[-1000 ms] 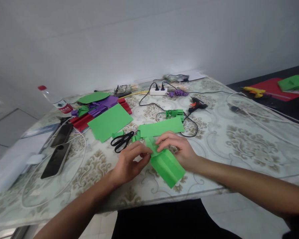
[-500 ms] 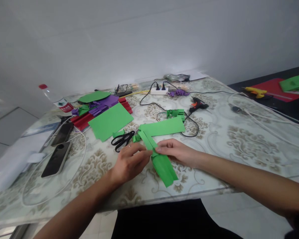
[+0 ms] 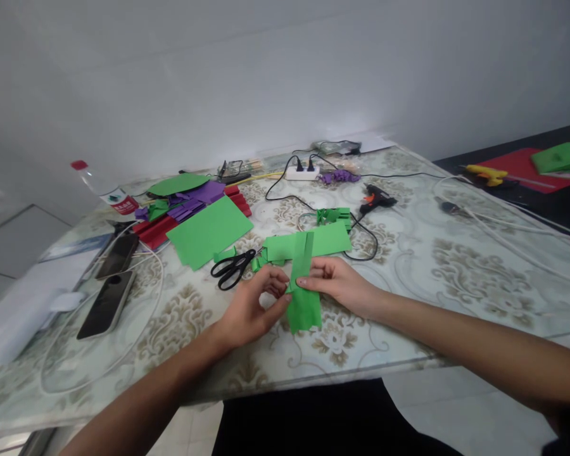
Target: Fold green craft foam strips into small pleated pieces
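Note:
A folded green paper strip (image 3: 304, 312) stands roughly upright in view before me, pleated and wider at its lower end. My right hand (image 3: 339, 285) grips its right side, thumb on the front and fingers behind. At its left edge, my left hand (image 3: 256, 305) pinches the paper at the fold with thumb and curled fingers. Just beyond my hands lies a flat green paper strip (image 3: 330, 239), partly covered by the held one. Black-handled scissors (image 3: 232, 269) rest to the left of it, close to small green scraps.
Green sheets (image 3: 211, 231), purple paper (image 3: 194, 204) and red paper (image 3: 156, 232) are piled at back left near a bottle (image 3: 118, 199). Phones (image 3: 107, 305) lie left. A black glue gun (image 3: 377, 197), power strip (image 3: 303, 173) and cables sit behind. A yellow glue gun (image 3: 489, 174) is far right.
The green paper has turned from slanting down-right to nearly straight up and down, its lower end folded narrower. Both hands stay on it, and my left fingers have shifted along its edge.

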Demonstrator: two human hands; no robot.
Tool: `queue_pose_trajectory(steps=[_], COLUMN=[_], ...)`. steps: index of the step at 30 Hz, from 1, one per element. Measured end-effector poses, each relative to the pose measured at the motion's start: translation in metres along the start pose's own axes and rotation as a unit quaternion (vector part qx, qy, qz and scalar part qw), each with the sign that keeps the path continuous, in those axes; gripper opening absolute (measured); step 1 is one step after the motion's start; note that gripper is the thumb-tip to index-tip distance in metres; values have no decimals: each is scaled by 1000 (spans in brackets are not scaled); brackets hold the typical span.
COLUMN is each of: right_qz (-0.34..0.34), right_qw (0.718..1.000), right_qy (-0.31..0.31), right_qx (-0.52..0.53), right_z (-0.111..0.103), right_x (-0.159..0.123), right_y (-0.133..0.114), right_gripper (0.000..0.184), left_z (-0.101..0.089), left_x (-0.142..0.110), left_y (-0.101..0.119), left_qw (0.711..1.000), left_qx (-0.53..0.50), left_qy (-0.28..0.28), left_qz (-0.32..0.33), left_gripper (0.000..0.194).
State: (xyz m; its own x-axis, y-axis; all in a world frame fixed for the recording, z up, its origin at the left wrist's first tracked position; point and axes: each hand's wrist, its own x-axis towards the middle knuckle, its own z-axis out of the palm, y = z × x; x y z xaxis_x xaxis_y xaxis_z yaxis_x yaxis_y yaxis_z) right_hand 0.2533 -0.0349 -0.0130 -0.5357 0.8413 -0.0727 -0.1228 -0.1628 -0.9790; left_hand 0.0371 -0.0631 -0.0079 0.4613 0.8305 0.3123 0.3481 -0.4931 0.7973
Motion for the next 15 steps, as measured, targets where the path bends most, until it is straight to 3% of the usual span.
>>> queue_pose_trajectory(steps=[6, 15], right_qz=[-24, -30], right_qw=[1000, 999], right_qy=[-7, -25], right_qx=[-11, 26], right_z=[0, 0], right_x=[0, 1], right_y=[0, 3], right_gripper=[37, 33], left_z=[3, 3], left_x=[-1, -2], left_y=[-2, -1], left_qw=[1000, 996], left_qx=[-3, 71], left_qy=[20, 50], left_qz=[2, 22], left_gripper=[11, 14])
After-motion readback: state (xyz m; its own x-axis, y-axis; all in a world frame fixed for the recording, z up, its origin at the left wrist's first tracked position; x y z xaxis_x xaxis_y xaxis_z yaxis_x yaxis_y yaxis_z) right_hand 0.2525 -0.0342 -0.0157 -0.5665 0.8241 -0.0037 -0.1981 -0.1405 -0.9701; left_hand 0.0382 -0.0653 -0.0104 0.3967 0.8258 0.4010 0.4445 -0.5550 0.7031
